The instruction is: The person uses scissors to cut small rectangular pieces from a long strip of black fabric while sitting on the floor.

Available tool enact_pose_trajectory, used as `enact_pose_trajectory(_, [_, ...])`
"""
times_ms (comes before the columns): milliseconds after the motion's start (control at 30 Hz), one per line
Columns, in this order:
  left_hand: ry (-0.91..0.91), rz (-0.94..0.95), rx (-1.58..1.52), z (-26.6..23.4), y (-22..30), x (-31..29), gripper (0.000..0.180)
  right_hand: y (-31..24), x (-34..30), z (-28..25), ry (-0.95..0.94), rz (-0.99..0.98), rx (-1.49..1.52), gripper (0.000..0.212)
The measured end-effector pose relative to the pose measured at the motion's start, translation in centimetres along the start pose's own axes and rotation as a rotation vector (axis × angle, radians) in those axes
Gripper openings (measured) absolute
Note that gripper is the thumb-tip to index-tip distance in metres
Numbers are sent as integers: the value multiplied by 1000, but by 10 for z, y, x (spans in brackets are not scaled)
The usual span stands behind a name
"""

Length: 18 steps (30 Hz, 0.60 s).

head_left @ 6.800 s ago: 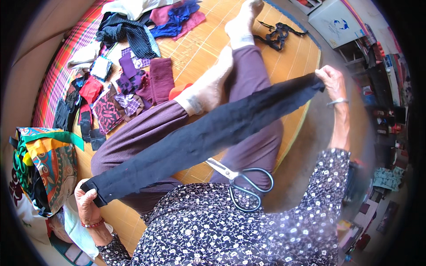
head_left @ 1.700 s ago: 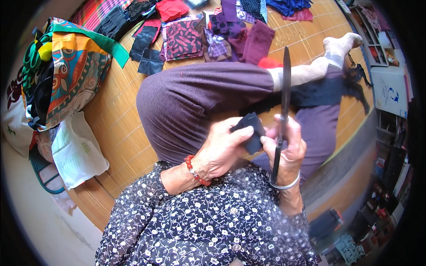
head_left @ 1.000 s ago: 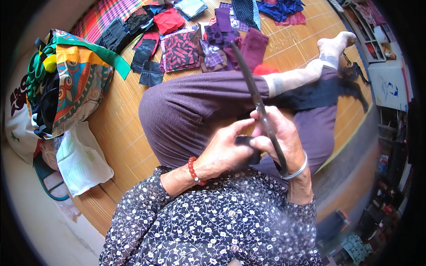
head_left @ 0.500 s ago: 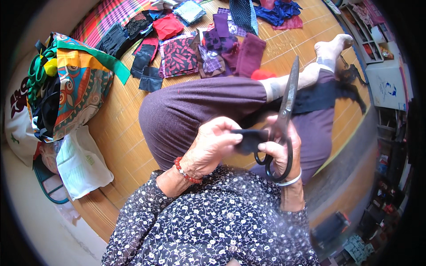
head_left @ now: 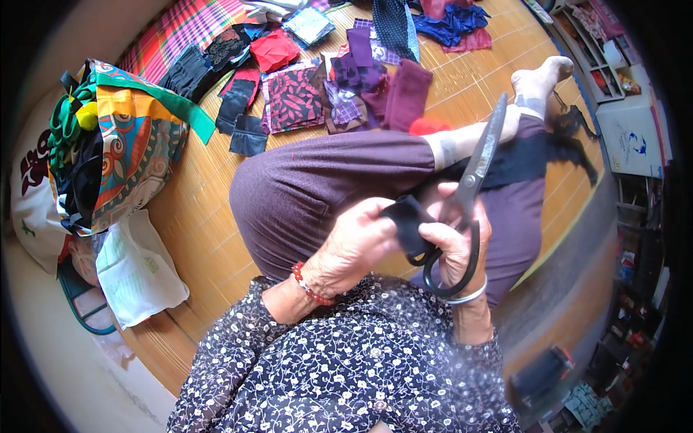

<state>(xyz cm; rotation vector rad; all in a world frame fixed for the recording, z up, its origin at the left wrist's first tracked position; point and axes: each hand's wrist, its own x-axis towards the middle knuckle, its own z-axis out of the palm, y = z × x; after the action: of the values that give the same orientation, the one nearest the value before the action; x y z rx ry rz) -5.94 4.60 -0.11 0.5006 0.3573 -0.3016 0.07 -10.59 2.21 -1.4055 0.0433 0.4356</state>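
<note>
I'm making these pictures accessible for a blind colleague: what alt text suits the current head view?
A left hand holds a small black cloth beside a right hand holding scissors pointing away. A longer black cloth lies over the right leg; colourful fabric pieces are spread on a mat, with a patterned bag at left.

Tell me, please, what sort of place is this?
Probably a room in a home: a tan slatted mat, loose fabric pieces lying on it, and a patterned bag at the left suggest this.
</note>
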Motion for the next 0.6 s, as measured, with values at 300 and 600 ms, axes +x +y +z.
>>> enact_pose_trajectory(300, [96,25,-178,12,-3,7,32,12,-4,8,72,-94,43,52])
enact_pose_trajectory(600, [82,102,-252,8,19,11,28,-15,-46,-59,-388,224,160,89])
